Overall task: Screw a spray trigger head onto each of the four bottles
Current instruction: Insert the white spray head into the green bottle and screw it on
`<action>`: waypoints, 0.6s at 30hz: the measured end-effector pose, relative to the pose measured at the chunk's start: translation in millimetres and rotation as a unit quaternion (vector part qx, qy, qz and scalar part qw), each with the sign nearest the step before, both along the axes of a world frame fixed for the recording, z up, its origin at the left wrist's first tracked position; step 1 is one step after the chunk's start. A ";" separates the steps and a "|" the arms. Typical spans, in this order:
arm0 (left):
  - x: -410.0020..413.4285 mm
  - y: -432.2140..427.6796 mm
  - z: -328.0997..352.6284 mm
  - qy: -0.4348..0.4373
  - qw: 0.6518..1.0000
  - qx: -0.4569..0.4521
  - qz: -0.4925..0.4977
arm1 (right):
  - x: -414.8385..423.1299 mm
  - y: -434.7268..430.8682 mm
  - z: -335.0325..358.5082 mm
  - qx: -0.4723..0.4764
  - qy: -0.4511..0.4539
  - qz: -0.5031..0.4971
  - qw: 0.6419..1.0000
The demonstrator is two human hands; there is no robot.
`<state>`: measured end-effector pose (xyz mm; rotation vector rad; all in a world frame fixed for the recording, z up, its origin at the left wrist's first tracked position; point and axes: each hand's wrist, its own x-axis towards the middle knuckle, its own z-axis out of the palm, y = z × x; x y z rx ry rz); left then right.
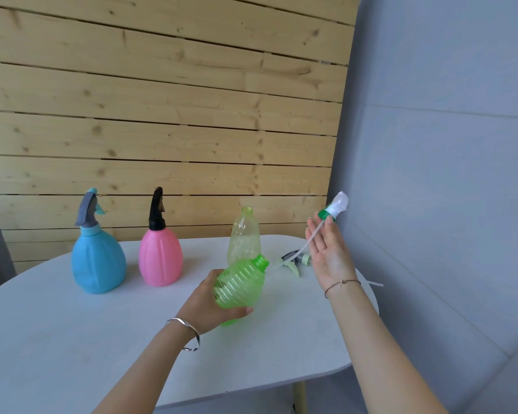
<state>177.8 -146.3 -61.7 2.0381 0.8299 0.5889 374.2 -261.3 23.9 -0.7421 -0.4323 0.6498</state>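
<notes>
Blue bottle [97, 258], pink bottle [160, 258] capped: 2 of 4. Gripping green bottle [240, 286] in left hand [207, 303], pinching trigger head [337, 206] between right fingers [332, 234].

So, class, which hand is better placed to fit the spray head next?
Right. The right hand holds the white spray head, its tube trailing down; the left hand grips the green bottle, open neck tilted toward it.
</notes>
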 end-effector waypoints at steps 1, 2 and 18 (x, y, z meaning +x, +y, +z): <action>-0.3 0.3 -0.4 0.002 1.000 0.001 0.000 | -0.5 0.5 1.8 0.008 0.002 -0.003 1.000; -0.9 0.8 -0.6 0.005 1.000 0.003 0.000 | -1.2 0.9 3.0 0.014 0.004 -0.006 1.000; -5.4 -2.6 6.7 -0.012 0.999 -0.003 -0.030 | -21.2 9.4 0.7 -0.010 -0.016 -0.002 1.000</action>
